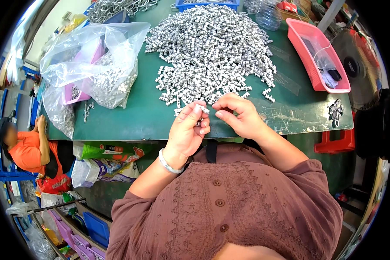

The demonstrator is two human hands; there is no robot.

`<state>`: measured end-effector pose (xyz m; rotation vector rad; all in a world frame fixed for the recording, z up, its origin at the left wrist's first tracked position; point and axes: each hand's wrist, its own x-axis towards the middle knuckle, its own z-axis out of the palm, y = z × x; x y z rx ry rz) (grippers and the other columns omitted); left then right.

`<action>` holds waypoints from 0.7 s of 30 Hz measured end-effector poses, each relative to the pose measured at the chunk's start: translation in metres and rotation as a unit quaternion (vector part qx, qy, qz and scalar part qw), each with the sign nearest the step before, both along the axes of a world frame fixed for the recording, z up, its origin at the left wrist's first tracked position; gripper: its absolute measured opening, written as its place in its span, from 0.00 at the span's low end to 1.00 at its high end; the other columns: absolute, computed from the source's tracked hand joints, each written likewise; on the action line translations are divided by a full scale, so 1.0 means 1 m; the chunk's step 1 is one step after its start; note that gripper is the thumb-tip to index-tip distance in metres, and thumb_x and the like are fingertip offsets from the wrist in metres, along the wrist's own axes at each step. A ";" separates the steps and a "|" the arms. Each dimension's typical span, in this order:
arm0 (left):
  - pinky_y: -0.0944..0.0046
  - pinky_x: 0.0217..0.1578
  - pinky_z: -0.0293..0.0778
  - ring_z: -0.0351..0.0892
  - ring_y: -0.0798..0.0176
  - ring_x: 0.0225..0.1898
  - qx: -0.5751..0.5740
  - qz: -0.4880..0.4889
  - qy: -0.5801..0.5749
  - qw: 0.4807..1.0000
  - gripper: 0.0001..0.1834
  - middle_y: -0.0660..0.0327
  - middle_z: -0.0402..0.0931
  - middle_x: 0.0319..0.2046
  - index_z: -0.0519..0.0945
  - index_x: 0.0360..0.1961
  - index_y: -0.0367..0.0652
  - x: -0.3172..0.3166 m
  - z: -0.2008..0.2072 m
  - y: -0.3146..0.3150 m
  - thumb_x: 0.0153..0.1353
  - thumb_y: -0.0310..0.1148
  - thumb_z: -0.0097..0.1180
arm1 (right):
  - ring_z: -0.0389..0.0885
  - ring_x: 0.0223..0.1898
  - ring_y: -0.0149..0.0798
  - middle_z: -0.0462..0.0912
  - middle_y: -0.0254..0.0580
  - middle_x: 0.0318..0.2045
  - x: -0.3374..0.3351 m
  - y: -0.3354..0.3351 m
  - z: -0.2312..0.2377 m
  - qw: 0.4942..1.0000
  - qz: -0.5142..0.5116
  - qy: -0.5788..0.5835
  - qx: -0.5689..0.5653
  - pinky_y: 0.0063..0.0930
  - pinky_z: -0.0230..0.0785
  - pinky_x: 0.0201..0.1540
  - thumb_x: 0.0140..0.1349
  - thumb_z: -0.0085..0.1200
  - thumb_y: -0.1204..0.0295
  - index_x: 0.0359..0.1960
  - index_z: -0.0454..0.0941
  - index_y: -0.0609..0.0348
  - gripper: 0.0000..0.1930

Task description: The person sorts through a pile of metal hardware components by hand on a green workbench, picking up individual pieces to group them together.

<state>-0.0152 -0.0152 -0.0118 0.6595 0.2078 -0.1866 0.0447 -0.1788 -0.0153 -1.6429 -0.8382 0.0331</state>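
Observation:
Between the thumb and fingers of my left hand (pixel 186 130) is a small silver metal fitting (pixel 203 110), held just over the near edge of the green table. My right hand (pixel 242 113) is close beside it, thumb and forefinger curled toward each other in a pinch. Whatever those fingertips hold, if anything, is too small to make out. Directly beyond both hands spreads a large heap of similar silver metal fittings (pixel 212 47), its loose near edge almost reaching my fingers.
Left on the green table (pixel 147 123) is a clear plastic bag (pixel 117 82) of small parts around a purple container (pixel 80 89). To the right are a pink basket (pixel 305 56), a little pile of rings (pixel 335 112) and a fan (pixel 355 65). A person in orange (pixel 28 151) sits at far left.

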 end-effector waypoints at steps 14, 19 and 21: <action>0.74 0.24 0.63 0.63 0.69 0.27 -0.175 -0.045 0.011 0.984 0.09 0.62 0.66 0.28 0.70 0.36 0.41 -0.001 -0.010 0.015 0.62 0.34 0.42 | 0.71 0.33 0.45 0.70 0.41 0.27 -0.001 0.023 -0.010 0.931 -0.059 -0.222 -0.284 0.35 0.65 0.34 0.45 0.57 0.70 0.28 0.71 0.57 0.10; 0.67 0.28 0.69 0.72 0.62 0.30 -0.078 0.054 0.025 0.995 0.07 0.59 0.72 0.29 0.71 0.34 0.41 -0.005 -0.008 0.023 0.54 0.31 0.47 | 0.72 0.33 0.45 0.71 0.42 0.27 -0.004 0.023 -0.008 0.923 -0.108 -0.221 -0.295 0.36 0.66 0.34 0.45 0.56 0.70 0.27 0.71 0.58 0.09; 0.66 0.29 0.70 0.72 0.61 0.30 -0.083 0.055 0.021 0.995 0.08 0.59 0.72 0.29 0.71 0.35 0.42 -0.005 -0.010 0.026 0.53 0.28 0.47 | 0.72 0.33 0.45 0.71 0.42 0.27 -0.004 0.024 -0.007 0.919 -0.132 -0.218 -0.300 0.36 0.66 0.34 0.45 0.56 0.70 0.26 0.71 0.59 0.09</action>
